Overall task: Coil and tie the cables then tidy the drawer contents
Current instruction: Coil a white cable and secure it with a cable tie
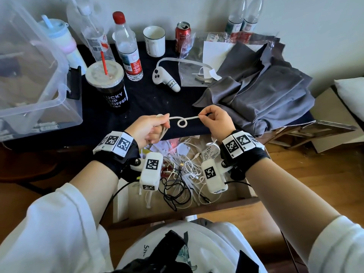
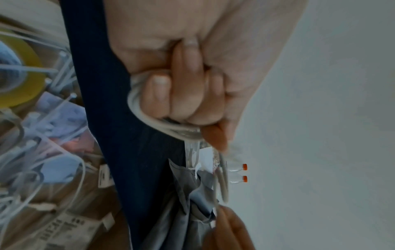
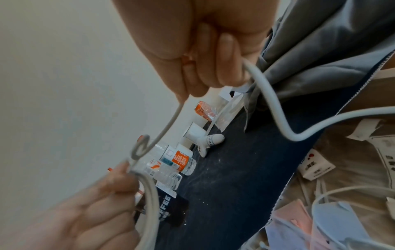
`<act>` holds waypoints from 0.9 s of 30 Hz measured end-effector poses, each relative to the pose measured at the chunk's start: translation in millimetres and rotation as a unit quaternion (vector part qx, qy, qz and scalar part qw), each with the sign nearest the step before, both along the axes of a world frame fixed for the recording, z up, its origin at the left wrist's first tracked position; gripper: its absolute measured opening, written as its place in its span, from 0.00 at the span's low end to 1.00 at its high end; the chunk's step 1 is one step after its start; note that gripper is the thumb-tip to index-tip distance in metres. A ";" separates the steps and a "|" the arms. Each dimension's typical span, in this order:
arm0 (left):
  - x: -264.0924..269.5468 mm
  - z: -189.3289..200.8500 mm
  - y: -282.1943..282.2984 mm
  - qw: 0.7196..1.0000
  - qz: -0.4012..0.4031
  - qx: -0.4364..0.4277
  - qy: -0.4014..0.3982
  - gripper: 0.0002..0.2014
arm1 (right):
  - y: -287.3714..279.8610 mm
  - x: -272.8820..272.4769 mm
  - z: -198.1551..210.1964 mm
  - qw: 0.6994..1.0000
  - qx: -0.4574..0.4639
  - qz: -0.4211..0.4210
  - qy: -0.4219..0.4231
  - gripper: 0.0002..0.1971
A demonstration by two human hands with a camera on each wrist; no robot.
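Observation:
A white cable (image 1: 182, 121) stretches between both hands above the table's front edge, with one small loop twisted into its middle. My left hand (image 1: 151, 128) grips several coiled turns of the cable (image 2: 147, 116) in its curled fingers. My right hand (image 1: 213, 120) pinches the cable (image 3: 262, 94) farther along, and the tail hangs from it into the open drawer (image 1: 244, 191). The drawer below my wrists holds a tangle of white and black cables (image 1: 181, 180), paper tags and cable ties.
On the dark table (image 1: 149, 99) stand a coffee cup (image 1: 110, 89), water bottles (image 1: 128, 48), a mug (image 1: 154, 41), a can (image 1: 183, 36) and a white controller (image 1: 167, 79). Grey cloth (image 1: 262, 91) lies right, a clear plastic bin (image 1: 29, 75) left.

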State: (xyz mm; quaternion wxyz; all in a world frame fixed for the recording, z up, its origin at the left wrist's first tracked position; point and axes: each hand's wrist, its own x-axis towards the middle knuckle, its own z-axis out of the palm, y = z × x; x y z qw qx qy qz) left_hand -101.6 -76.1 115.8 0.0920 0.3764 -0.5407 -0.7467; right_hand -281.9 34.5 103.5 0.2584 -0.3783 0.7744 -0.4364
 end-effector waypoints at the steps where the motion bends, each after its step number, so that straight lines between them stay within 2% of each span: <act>1: -2.2 2.7 2.4 1.000 -0.011 0.005 0.013 0.18 | -0.7 1.5 -0.4 1.000 0.010 0.014 0.022 0.11; 5: -13.7 11.4 10.4 0.999 -0.024 -0.005 0.040 0.18 | -4.8 21.8 -2.5 0.985 0.031 0.168 0.017 0.08; 9: -17.2 7.5 7.8 0.999 0.034 -0.023 0.007 0.17 | 0.0 39.1 12.5 0.951 -0.010 0.261 -0.165 0.10; 11: -14.1 2.2 4.5 0.997 0.069 -0.020 -0.015 0.17 | 2.6 39.5 23.4 0.935 -0.014 0.279 -0.218 0.07; 13: -10.7 -2.2 1.9 0.996 0.085 -0.011 -0.022 0.17 | 1.2 35.8 29.3 0.940 -0.017 0.244 -0.236 0.03; 14: -9.5 -3.2 1.6 0.996 0.085 -0.005 -0.023 0.17 | -1.8 31.7 27.7 0.956 -0.015 0.199 -0.214 0.10; 16: -8.4 -3.3 1.6 0.997 0.070 0.011 -0.026 0.17 | -7.1 24.1 21.4 0.985 -0.006 0.099 -0.138 0.28; 17: -8.3 -2.6 2.4 0.998 0.054 0.022 -0.024 0.18 | -8.0 20.6 19.1 0.991 -0.006 0.062 -0.115 0.33; 18: -8.3 -1.4 3.2 0.999 0.036 0.034 -0.020 0.18 | -8.1 17.0 17.2 0.993 -0.015 0.042 -0.111 0.33; 21: -8.7 4.2 7.2 0.997 -0.021 0.079 0.004 0.19 | -8.1 9.7 13.2 0.986 -0.060 0.003 -0.156 0.23; 23: -7.6 10.1 11.1 0.988 -0.054 0.133 0.048 0.21 | -6.7 7.8 12.8 0.982 -0.072 -0.031 -0.173 0.19; 25: -6.9 16.7 14.0 0.974 -0.070 0.190 0.105 0.24 | -6.1 5.1 8.6 0.986 -0.057 -0.065 -0.144 0.18; 27: -8.2 22.4 14.7 0.957 -0.059 0.227 0.168 0.26 | -4.9 3.5 2.4 0.994 -0.017 -0.064 -0.081 0.19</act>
